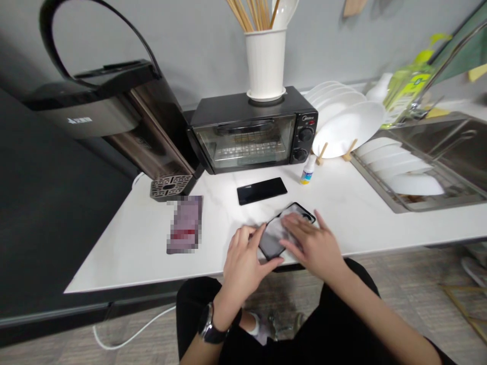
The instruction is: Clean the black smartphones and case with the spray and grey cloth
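A grey phone case with a black rim and a round camera opening lies slanted near the counter's front edge. My left hand grips its left side and lower corner between thumb and fingers. Stretched across the case's upper face is my right hand, slightly blurred, its thumb and little finger spread apart. Whether something thin lies under those fingertips, I cannot tell. Just behind the case rests a black smartphone, screen up. A small white bottle with a yellow and blue label stands upright to the phone's right.
A pixelated purple item lies on the white counter. Behind stand a dark drink machine and a toaster oven topped by a white cup of chopsticks. Racked plates and a sink are at right.
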`<state>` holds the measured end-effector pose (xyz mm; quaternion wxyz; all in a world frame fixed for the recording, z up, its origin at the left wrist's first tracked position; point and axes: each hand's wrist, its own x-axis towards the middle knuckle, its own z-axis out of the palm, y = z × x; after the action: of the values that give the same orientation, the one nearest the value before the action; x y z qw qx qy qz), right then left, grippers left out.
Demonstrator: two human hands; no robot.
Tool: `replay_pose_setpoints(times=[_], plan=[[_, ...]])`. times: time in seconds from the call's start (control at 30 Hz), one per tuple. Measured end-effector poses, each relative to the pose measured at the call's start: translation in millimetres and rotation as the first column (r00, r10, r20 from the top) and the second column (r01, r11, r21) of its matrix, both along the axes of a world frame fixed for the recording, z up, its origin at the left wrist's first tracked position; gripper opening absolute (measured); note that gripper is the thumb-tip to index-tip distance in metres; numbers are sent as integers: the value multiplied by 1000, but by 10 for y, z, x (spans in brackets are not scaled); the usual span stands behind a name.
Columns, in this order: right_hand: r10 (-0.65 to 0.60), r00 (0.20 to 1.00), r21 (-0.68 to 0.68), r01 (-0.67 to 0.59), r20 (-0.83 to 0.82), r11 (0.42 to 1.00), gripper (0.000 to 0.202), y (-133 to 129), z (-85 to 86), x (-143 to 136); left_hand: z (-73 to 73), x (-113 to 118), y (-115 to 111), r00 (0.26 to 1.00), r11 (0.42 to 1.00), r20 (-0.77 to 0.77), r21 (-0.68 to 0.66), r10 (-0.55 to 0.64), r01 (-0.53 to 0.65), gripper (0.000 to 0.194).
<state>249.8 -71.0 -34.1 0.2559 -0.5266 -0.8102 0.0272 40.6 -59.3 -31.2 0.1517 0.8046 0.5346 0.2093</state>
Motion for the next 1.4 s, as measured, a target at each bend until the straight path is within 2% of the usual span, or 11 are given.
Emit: replay_pose_setpoints(times=[0.07, 0.23, 0.4, 0.53, 0.7, 0.73, 0.87, 1.03, 1.17, 1.3, 1.4], plan=[[-91, 996, 29, 91, -2, 995, 54, 15, 2, -1, 5, 3, 3, 1000, 1000, -1, 4, 7, -7, 85], [218, 974, -51, -222, -63, 974, 60, -21, -18, -93, 12, -1, 12, 1000, 999, 6, -34, -1, 1, 79], [-77, 997, 32, 78, -18, 996, 50, 65, -3, 6, 13, -1, 11, 1000, 1000, 4, -12, 10, -10, 88], [239, 969, -40, -242, -63, 969, 63, -7, 10, -96, 5, -13, 11, 1000, 999, 10, -38, -8, 8, 81], [-110, 994, 67, 110, -10, 992, 46, 40, 11, -16, 1, -3, 5, 1000, 1000, 16, 9, 12, -12, 89], [-112, 994, 76, 112, -12, 991, 48, 33, 10, -18, 3, -1, 6, 1000, 1000, 11, 8, 8, -8, 88], [220, 975, -14, -220, -39, 975, 55, -47, 0, -63, 15, 7, 13, 1000, 1000, 0, -31, -6, 6, 82], [-110, 994, 89, 111, -16, 990, 43, -43, -8, 93, 26, 32, 6, 999, 999, -4, -21, 33, -33, 85], [158, 987, 50, -157, -17, 986, 45, -111, 13, 130, 25, 34, -2, 1000, 1000, -6, -16, 16, -17, 80], [-109, 993, 124, 104, 34, 987, 36, -111, 34, 184, 10, 33, 2, 999, 999, -16, 14, 34, -34, 84], [1, 997, 130, -11, 83, 991, 48, -113, 35, 195, -1, 38, 4, 999, 999, -13, 27, 31, -30, 83]])
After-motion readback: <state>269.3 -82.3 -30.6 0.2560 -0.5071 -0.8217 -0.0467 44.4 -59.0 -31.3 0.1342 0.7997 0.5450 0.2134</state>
